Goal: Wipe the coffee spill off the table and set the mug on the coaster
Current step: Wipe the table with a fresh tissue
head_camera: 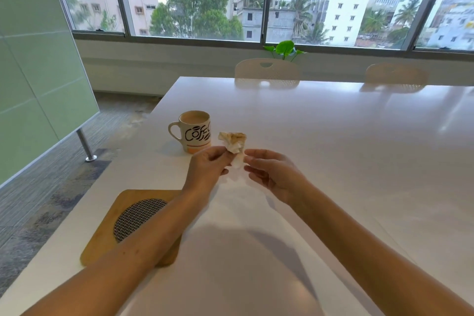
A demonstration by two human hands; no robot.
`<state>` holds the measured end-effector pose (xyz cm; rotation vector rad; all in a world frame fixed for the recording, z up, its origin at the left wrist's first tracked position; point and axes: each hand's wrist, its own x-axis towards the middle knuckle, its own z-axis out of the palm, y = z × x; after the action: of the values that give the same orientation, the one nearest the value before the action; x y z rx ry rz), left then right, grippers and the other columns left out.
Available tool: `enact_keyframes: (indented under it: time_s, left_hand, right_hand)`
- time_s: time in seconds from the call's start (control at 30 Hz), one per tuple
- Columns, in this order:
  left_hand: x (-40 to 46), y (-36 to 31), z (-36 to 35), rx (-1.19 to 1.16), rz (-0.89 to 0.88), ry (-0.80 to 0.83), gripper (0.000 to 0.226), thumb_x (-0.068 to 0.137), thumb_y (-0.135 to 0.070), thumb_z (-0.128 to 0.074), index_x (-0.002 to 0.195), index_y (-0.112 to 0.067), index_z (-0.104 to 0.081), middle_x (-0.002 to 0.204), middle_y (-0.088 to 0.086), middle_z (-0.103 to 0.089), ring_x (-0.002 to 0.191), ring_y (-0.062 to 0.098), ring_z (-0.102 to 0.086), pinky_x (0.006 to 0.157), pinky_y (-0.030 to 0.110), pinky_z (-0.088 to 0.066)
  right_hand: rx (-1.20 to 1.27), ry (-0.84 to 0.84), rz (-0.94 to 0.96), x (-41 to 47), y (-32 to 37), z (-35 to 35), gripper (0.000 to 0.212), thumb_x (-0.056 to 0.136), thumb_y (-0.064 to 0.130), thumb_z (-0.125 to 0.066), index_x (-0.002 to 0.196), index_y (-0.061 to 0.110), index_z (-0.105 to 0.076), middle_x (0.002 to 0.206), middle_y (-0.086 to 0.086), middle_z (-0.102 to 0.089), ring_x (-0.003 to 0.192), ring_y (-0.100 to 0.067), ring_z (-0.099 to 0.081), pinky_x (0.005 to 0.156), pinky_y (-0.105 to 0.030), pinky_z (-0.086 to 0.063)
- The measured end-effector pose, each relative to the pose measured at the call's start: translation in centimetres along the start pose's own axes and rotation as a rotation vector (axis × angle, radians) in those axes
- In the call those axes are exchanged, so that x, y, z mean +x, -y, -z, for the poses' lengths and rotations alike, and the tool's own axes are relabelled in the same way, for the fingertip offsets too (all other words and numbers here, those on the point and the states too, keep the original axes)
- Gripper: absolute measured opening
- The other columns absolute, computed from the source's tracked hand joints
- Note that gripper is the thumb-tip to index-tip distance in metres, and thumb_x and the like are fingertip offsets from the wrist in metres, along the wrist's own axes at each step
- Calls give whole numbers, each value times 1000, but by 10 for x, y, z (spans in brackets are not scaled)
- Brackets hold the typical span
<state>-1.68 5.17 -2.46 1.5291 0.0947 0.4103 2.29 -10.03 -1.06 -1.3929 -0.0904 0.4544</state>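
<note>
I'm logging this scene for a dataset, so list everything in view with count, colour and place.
mug: one, white with black lettering, full, on the table left of centre
tissue: one, white, coffee-stained, crumpled, held above the table
coaster: one, wooden with mesh centre, near left edge
table: one, white
chairs: two, beige, far side
plant: one, green, by window
left hand: pinches the tissue
right hand: fingers curled, at the tissue's lower end
</note>
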Motion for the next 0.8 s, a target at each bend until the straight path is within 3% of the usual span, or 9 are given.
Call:
enact_keyframes:
  time_s: [0.17,0.3,0.43,0.53,0.6,0.67,0.73,0.8]
  left_hand:
    - [-7,2,5,26,36,-165,11,84,-9,-67,92,-15,-72,74,-7,-68,67,3,-59,60,17,-46]
    - [-18,10,15,25,15,-196,14,78,-1,-70,78,-15,-69,51,-16,-66,47,-6,-58,47,6,-42]
    - [-17,19,33,249,0,-237,14,75,-18,-78,87,-23,-72,80,0,-72,76,14,-65,75,26,-49]
    - [-16,22,39,348,-33,-280,16,70,-30,-81,83,-33,-71,82,-2,-71,73,9,-63,71,25,-46]
    - [-18,23,39,381,-65,-295,21,69,-37,-80,88,-31,-73,80,-6,-70,69,-1,-61,65,21,-44]
    - [-21,22,38,426,-102,-310,29,70,-41,-78,94,-26,-74,78,-11,-69,65,-9,-59,61,17,-41]
    - [-24,20,36,463,-121,-318,32,72,-40,-77,97,-21,-74,79,-11,-67,65,-10,-58,59,13,-38]
    - [-26,18,34,461,-130,-310,32,73,-37,-78,98,-18,-74,81,-10,-67,65,-10,-58,57,10,-38]
  right_hand:
    - [-570,-86,248,-35,14,63,25,83,10,-67,109,11,-68,111,-10,-69,90,-11,-64,77,-12,-47]
    - [-1209,-270,274,-65,23,147,29,85,22,-65,114,17,-67,121,-6,-66,113,-23,-59,94,-27,-39]
    - [-1520,-371,22,-91,12,220,55,92,40,-50,136,7,-43,143,-16,-45,130,-33,-42,106,-42,-35]
    - [-1572,-415,-255,-105,-7,243,89,86,67,-33,146,4,-15,156,-22,-9,143,-40,-9,113,-56,-16]
    - [-1532,-414,-366,-111,-19,245,98,81,76,-26,148,7,-5,156,-24,4,144,-42,1,113,-58,-10]
    - [-1515,-407,-356,-116,-28,242,91,84,74,-21,147,9,-10,156,-24,0,143,-42,-4,112,-58,-12]
    - [-1564,-448,-200,-121,-35,239,72,92,61,-21,138,7,-32,150,-24,-25,137,-40,-27,108,-54,-28]
    - [-1599,-530,59,-125,-38,236,46,97,43,-27,111,9,-54,123,-20,-55,107,-36,-53,86,-42,-46]
